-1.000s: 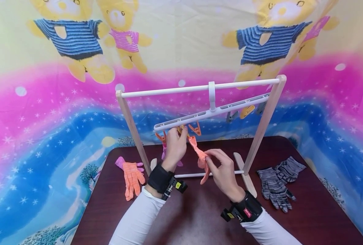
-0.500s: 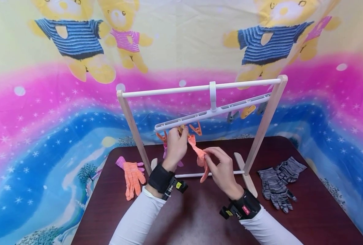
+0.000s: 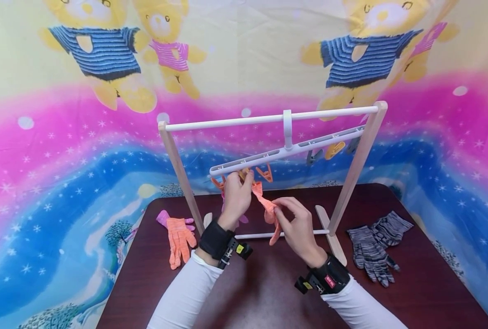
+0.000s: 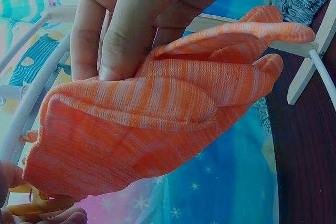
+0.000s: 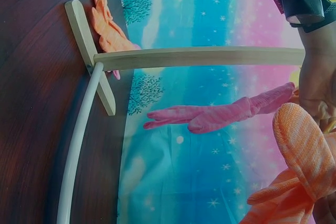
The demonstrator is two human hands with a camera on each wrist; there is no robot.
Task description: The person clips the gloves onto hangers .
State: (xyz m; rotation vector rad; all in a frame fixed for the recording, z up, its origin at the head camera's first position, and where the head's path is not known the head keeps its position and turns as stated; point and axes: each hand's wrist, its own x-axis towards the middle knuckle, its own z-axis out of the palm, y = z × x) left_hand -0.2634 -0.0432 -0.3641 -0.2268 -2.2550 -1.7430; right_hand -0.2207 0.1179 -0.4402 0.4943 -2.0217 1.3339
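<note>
My left hand [image 3: 236,196] pinches a yellow clothes peg [image 4: 52,204] that hangs under the low left part of a white peg hanger [image 3: 260,157]. The cuff of an orange knit glove [image 4: 131,129] lies at that peg; whether the peg's jaws have closed on it I cannot tell. Lower down, the same glove is pinched between the thumb and fingers of my right hand [image 3: 301,228]. Behind my left hand a pink glove [image 5: 226,115] hangs from an orange peg [image 3: 218,183]. Another orange peg [image 3: 264,172] dangles just right of the yellow one.
A wooden rack with a white top rod [image 3: 227,121] carries the tilted hanger. Grey pegs and a yellow peg [image 3: 335,150] hang at its raised right end. Another orange glove [image 3: 180,242] lies over a pink one on the table's left; black-and-grey gloves [image 3: 371,251] lie at right.
My right hand has shifted slightly left and up with the orange glove. The left hand stays at the yellow peg, and the view has drifted a little.
</note>
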